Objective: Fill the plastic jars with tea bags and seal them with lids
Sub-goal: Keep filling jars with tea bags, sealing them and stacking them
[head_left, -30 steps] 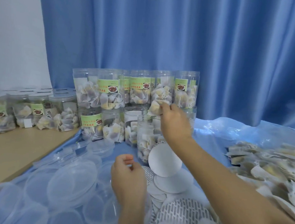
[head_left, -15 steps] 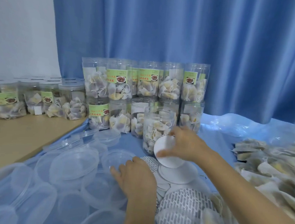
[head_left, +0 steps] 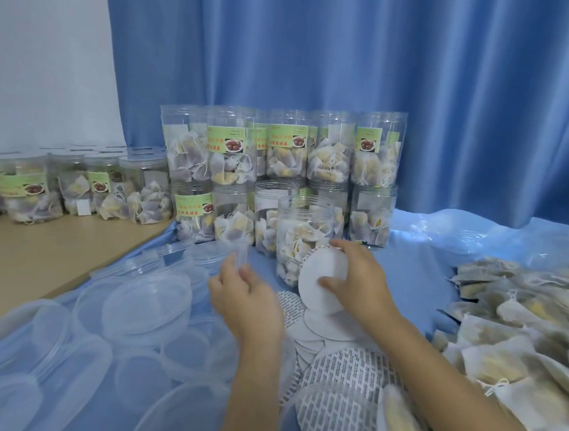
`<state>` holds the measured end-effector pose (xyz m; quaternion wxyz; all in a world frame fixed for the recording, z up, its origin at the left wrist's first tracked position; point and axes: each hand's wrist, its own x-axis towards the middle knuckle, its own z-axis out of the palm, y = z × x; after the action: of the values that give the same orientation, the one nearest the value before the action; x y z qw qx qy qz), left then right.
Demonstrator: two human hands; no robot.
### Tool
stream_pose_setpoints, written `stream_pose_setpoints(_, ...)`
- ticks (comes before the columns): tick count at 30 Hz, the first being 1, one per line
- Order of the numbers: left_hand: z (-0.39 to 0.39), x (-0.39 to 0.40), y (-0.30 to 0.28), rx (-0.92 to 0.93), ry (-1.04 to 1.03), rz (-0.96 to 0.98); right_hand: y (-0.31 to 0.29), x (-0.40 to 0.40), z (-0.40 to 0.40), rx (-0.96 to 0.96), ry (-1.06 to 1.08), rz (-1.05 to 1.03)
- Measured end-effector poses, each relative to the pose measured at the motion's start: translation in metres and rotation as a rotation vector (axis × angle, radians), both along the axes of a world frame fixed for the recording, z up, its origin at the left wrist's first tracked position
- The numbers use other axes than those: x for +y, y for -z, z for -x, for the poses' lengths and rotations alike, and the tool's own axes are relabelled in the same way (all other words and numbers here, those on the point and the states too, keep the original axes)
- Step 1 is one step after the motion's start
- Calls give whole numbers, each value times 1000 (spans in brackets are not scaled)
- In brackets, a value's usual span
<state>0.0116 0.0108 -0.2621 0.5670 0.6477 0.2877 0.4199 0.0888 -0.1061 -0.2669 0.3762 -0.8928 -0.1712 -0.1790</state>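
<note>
A clear plastic jar (head_left: 300,230) full of tea bags stands open at the middle, in front of two stacked rows of filled jars (head_left: 281,153). My right hand (head_left: 356,283) pinches a white round seal disc (head_left: 320,277) just in front of that jar. My left hand (head_left: 245,294) is raised over the heap of clear plastic lids (head_left: 144,302) and pinches the rim of one blurred clear lid (head_left: 238,256). More seal discs (head_left: 338,368), some printed, lie beneath both hands.
A big pile of loose tea bags (head_left: 524,325) fills the right side on blue plastic sheeting (head_left: 419,271). Lidded filled jars (head_left: 72,186) stand on the bare wooden tabletop (head_left: 32,255) at left. A blue curtain (head_left: 358,67) hangs behind.
My right hand came back from the stacked jars and picked a white seal disc off the pile. My left hand dropped to the lids, then rose with a clear lid.
</note>
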Motion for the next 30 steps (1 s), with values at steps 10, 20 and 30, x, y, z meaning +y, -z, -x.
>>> stream_pose_setpoints(10,5,7,-11,-392,499,1173,-26,-15,6,511,-351,-1155)
stream_pose_setpoints(20,-1,-15,-10,-283,688,965,-34,26,44,293,-530,-311)
stream_pose_setpoints(30,-3,10,-20,-165,211,566,-49,30,56,273,-594,-245)
